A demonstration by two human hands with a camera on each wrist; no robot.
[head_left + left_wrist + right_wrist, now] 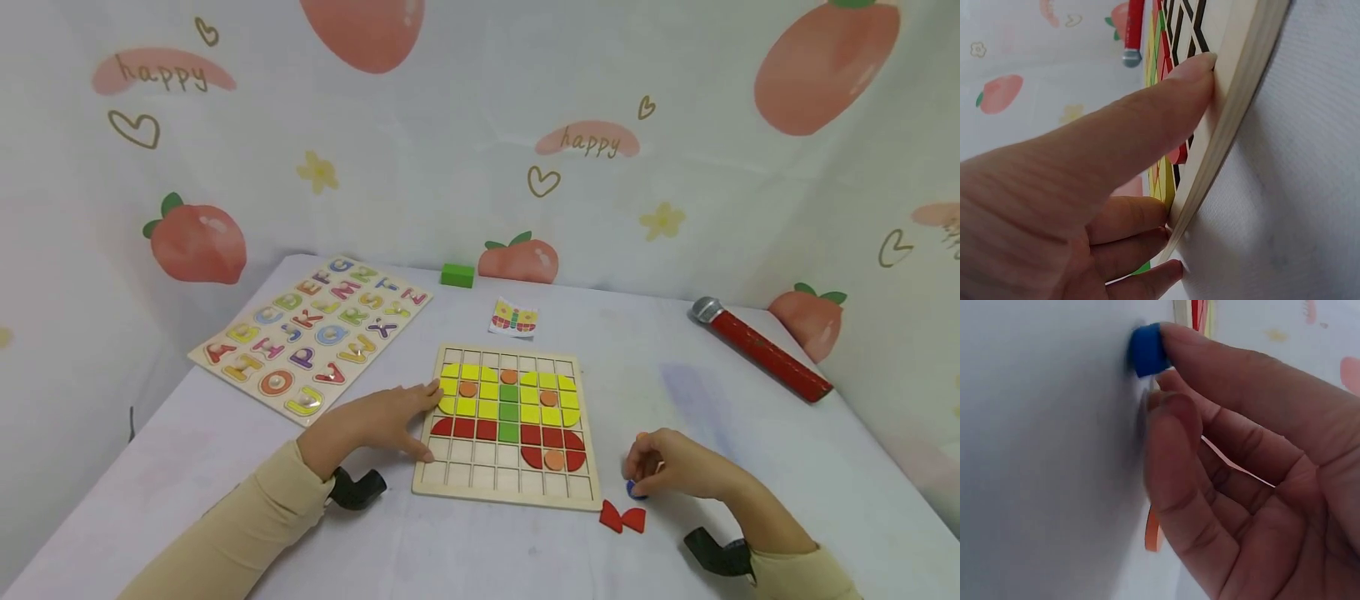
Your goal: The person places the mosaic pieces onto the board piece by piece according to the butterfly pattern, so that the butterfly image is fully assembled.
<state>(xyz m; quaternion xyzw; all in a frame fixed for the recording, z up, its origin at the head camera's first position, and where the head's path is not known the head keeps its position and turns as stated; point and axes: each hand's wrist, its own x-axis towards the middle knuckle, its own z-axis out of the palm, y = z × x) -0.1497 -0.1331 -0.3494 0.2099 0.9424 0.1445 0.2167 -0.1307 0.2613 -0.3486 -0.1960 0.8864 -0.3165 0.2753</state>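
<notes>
A square wooden puzzle board (pixel 507 500) lies mid-table, with yellow, red, green and orange pieces set in its grid. My left hand (pixel 378 425) rests at the board's left side with spread fingers; in the left wrist view the thumb (pixel 1147 115) lies on its wooden border. Off the board's right side, my right hand (pixel 675 467) is low over the table. Its thumb touches a small blue piece (pixel 1149 350), while the bent index finger stays apart from that piece. An orange piece (pixel 1153 531) shows behind the fingers. Two red pieces (pixel 622 517) lie near the board's lower right corner.
A wooden alphabet board (pixel 281 406) lies at the left. Behind the puzzle board are a green block (pixel 457 275) and a small printed picture card (pixel 513 318). A red microphone (pixel 765 350) rests at the back right, before the patterned cloth.
</notes>
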